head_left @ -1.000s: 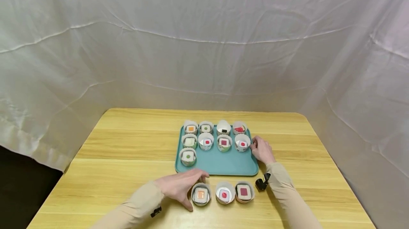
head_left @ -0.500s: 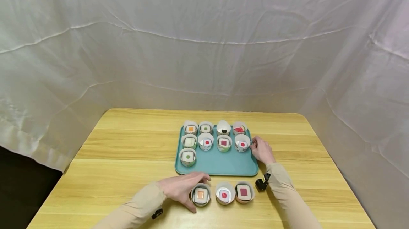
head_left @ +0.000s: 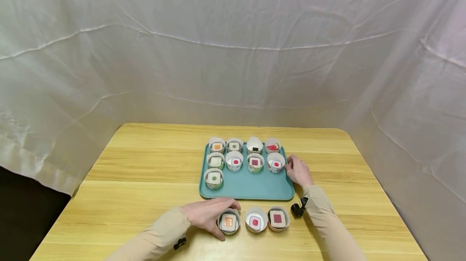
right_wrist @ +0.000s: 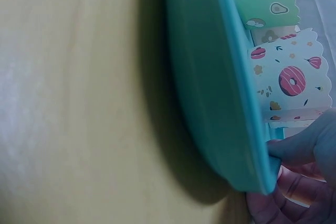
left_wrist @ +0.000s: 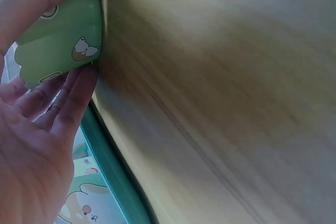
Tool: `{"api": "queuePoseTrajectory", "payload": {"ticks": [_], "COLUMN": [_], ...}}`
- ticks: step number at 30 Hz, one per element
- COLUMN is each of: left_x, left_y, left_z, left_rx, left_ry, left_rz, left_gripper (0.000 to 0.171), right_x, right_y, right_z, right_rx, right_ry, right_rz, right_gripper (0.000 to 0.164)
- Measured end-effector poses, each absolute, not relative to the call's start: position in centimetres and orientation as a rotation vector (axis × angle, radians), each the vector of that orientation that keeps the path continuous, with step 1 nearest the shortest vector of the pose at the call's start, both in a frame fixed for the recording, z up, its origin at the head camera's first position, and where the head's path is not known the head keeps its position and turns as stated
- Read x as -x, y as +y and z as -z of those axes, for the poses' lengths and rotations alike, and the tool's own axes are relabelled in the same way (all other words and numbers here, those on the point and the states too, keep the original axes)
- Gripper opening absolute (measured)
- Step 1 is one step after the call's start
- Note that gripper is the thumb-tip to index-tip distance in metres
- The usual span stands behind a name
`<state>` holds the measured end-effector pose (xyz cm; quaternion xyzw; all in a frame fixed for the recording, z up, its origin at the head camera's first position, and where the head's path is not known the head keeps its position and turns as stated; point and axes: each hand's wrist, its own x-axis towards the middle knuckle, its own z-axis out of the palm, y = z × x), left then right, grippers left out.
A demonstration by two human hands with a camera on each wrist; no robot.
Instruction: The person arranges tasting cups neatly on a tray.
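Note:
My left hand curls round a green paper baking cup that stands on the table in front of the tray. Its thumb is at the near side and the fingers at the far side. Inside the cup lies a white square sushi-like piece with an orange centre. At the tray's right edge my right hand pinches the rim of the teal tray between thumb and fingers. Two more paper cups stand right of the left hand: one with a red-centred piece, one with a dark-red-centred piece.
The tray bears several filled paper cups in two back rows, and one cup at the left of a third row. Bare teal tray surface shows right of that cup. White cloth hangs behind the wooden table.
My left hand has shifted slightly right and closed in round the near-left cup, its thumb coming nearer to the cup's front. The right hand and the tray have not visibly moved.

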<state>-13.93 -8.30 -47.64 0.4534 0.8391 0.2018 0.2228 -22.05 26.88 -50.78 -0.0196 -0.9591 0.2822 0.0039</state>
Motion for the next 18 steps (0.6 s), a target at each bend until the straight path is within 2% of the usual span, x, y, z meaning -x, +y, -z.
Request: {"api": "queuePoseTrajectory", "payload": {"ticks": [18], "left_x": [13.90], "left_y": [-8.53], "left_z": [48.22], "left_rx": [-1.315], "left_ry": [2.308], "left_rz": [-0.653], "left_gripper": [0.070], "right_x": [22.13], "right_y": [26.98], "right_z": [50.88], "right_rx": [0.042], "right_ry": [-3.002], "right_rz": [-0.862], "right_gripper": [0.019]}}
